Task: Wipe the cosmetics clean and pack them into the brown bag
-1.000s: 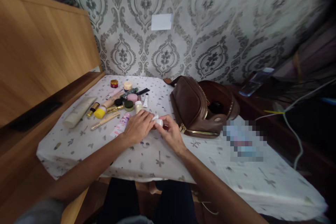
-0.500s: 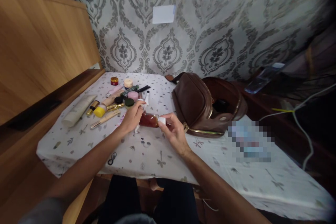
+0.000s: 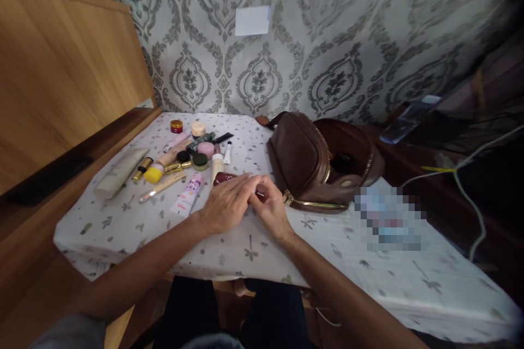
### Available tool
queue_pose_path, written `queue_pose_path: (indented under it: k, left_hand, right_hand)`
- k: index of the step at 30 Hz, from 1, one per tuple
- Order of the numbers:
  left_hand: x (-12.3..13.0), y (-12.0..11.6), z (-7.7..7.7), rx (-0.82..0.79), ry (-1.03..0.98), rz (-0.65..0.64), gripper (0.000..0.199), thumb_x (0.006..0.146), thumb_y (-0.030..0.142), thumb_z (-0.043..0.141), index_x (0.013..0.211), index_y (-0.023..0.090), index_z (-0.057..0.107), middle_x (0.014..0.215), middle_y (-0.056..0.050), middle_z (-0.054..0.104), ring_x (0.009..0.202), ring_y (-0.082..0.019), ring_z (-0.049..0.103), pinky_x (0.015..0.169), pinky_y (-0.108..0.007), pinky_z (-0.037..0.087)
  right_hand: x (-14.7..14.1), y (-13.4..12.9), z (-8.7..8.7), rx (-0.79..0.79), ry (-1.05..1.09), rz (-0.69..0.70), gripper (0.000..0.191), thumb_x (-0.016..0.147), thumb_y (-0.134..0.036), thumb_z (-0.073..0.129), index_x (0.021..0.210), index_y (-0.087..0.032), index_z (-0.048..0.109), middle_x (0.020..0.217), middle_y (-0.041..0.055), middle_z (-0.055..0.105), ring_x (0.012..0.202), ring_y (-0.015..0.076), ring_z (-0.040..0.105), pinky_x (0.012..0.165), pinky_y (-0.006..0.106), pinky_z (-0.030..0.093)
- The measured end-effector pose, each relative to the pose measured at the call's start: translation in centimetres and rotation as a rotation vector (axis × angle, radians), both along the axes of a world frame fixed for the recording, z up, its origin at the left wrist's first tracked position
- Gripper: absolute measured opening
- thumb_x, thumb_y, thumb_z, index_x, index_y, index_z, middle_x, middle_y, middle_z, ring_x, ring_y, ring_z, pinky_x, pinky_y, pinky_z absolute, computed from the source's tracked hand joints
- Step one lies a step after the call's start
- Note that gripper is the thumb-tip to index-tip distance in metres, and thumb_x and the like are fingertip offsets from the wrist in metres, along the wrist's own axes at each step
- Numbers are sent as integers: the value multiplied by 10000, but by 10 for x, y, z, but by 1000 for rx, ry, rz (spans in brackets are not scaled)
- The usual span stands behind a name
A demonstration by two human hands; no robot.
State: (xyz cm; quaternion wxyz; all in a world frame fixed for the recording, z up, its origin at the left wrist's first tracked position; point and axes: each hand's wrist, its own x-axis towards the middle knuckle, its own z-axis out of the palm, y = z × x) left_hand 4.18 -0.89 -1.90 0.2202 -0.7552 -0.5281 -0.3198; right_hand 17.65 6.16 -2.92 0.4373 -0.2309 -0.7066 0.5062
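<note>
1. Red-brown bottle (image 3: 223, 178): between hands and cream bottle (image 3: 217, 163), only its far-left end showing; 0.5 s ago most of its body and its white cap were visible.
2. Left hand (image 3: 227, 204): moved right, now over the bottle and meeting the right; grip cannot be told.
3. Right hand (image 3: 270, 207): fingers curled; cap hidden, hold uncertain.
4. Purple-white tube (image 3: 189, 194): now uncovered.
5. Brown bag (image 3: 297, 155): dark contents indistinct.
6. Item at right: pixelated, unreadable.

Head-worn view, facing forward, angled down
</note>
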Motion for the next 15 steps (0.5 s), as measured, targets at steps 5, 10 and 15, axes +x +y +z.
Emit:
queue_pose_path:
  k: [5, 10, 15]
  left_hand:
    - [-8, 1, 6, -51, 128, 8, 404, 1008, 165, 381, 1401, 165, 473, 1332, -138, 650, 1304, -236, 557, 998, -376, 462]
    - [-32, 3, 17, -206, -138, 78, 378, 985, 385, 499, 1294, 182, 576, 1274, -143, 657, 1217, -293, 571, 1004, -441, 437]
    - [-41, 6, 18, -393, -729, -85, 384, 967, 478, 461, 1132, 176, 631, 1069, -82, 699, 971, -228, 661, 850, -327, 517]
  right_hand:
    - [0, 4, 1, -179, 96, 15, 365, 764, -496, 747, 830, -240, 496, 633, -54, 576, 588, 137, 537, 602, 279, 458]
    - [1, 7, 2, -346, 184, -26, 393, 740, -549, 737, 826, -240, 511, 607, -44, 595, 530, 135, 541, 531, 271, 443]
    - [0, 6, 3, -403, 191, -4, 411, 742, -566, 733, 797, -239, 491, 611, -44, 595, 537, 131, 545, 522, 259, 446]
